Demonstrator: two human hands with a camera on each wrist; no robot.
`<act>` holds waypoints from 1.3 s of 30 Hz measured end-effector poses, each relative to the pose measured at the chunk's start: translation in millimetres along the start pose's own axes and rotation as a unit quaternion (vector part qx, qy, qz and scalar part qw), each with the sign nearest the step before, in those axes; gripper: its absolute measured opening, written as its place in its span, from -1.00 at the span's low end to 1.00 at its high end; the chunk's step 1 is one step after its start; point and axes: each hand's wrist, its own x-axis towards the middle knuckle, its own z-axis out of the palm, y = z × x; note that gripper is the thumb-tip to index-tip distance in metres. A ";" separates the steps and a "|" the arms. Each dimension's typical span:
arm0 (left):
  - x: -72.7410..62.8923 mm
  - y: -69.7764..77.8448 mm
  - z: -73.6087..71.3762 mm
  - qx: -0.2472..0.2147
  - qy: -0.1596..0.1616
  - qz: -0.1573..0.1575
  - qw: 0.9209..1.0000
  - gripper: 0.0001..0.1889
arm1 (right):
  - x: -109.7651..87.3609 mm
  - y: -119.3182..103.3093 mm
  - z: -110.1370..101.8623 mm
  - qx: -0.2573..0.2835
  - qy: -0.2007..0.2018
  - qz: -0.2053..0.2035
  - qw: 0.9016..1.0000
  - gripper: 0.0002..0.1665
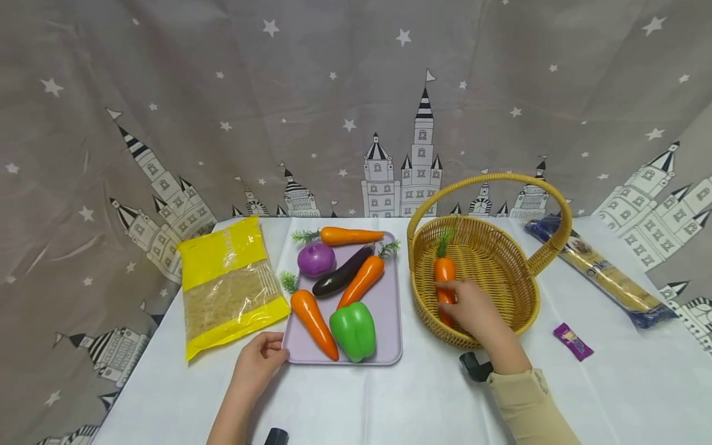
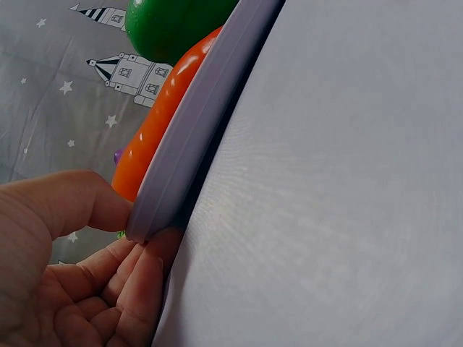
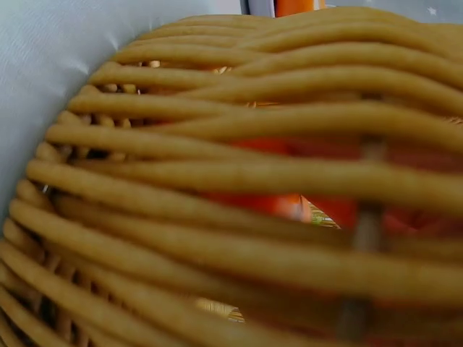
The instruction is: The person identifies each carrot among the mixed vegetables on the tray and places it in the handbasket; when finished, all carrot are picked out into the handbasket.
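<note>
At the near left corner of the lilac tray (image 1: 387, 356), my left hand (image 1: 260, 361) pinches the rim, thumb above and fingers below, as the left wrist view shows. On that tray lie a green bell pepper (image 1: 353, 332), a purple onion (image 1: 316, 259), an eggplant (image 1: 343, 271) and three carrots, the nearest one (image 1: 314, 324) close to my left hand. My right hand (image 1: 473, 307) reaches into the wicker basket (image 1: 531, 303) and holds another carrot (image 1: 444, 270), its leafy top pointing away. The right wrist view is mostly filled by basket weave (image 3: 289, 181), hiding the fingers.
A yellow bag (image 1: 233, 284) lies left of the tray. Right of the basket are a long pasta packet (image 1: 606, 275) and a small purple wrapper (image 1: 573, 341). The basket's tall handle (image 1: 489, 178) arches over it. A grey castle-print curtain (image 1: 311, 93) hangs behind the white table (image 1: 345, 408).
</note>
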 end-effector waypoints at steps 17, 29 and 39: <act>0.9 1.8 3.8 -0.009 0.001 0.000 1.000 -0.65 | -9.0 -3.0 -6.1 -0.043 0.018 -0.015 0.999 -0.53; 0.8 5.0 2.6 -0.006 0.002 0.003 1.000 -0.64 | -43.7 -69.2 -43.8 -0.004 0.074 -0.107 0.992 -0.54; -0.9 0.9 -1.6 -0.007 0.000 0.009 1.000 -0.63 | -19.9 -124.9 -15.8 0.043 -0.020 -0.239 0.970 -0.57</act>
